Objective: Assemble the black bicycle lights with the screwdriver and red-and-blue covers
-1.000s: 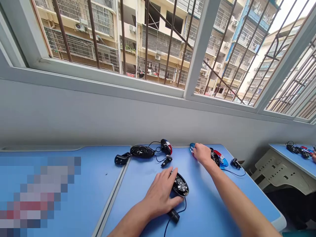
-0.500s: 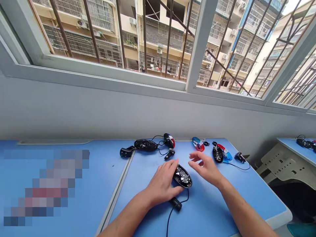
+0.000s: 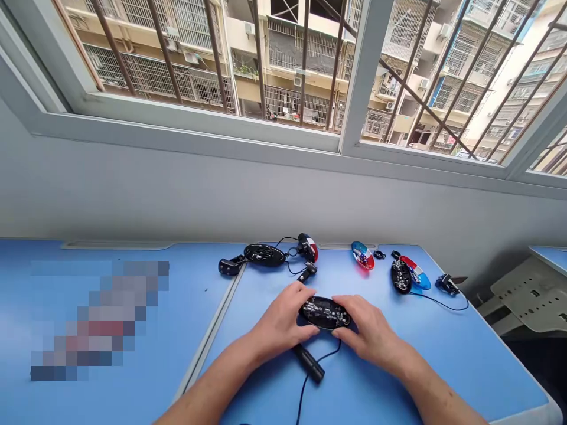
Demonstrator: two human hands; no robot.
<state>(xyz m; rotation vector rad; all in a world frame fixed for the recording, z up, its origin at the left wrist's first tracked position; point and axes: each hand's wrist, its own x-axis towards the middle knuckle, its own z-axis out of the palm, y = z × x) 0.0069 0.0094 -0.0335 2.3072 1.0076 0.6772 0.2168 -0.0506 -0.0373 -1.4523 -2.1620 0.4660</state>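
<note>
An oval black shell (image 3: pixel 325 313), open on top with small clear and metallic parts inside, sits between my two hands above the table. My left hand (image 3: pixel 283 319) grips its left end, thumb in front and fingers behind. Around the right end close the fingers and thumb of my right hand (image 3: pixel 370 330). Just below my left hand lies a black cylindrical piece (image 3: pixel 311 363), partly covered by that hand, with a thin black cord (image 3: pixel 303 392) crossing it.
Toward the wall lie another black oval shell (image 3: pixel 264 255), a black hinged piece (image 3: pixel 230 265) and a red-white-blue cover (image 3: pixel 363 256). At right are a black oval piece (image 3: pixel 401 276), a blue-red cover (image 3: pixel 416 273) and a corded black part (image 3: pixel 447 284). A seam (image 3: pixel 212 321) divides the blue tables.
My right hand has come left and down and taken hold of the shell's right end. The shell has turned from slanted to nearly level across the view.
</note>
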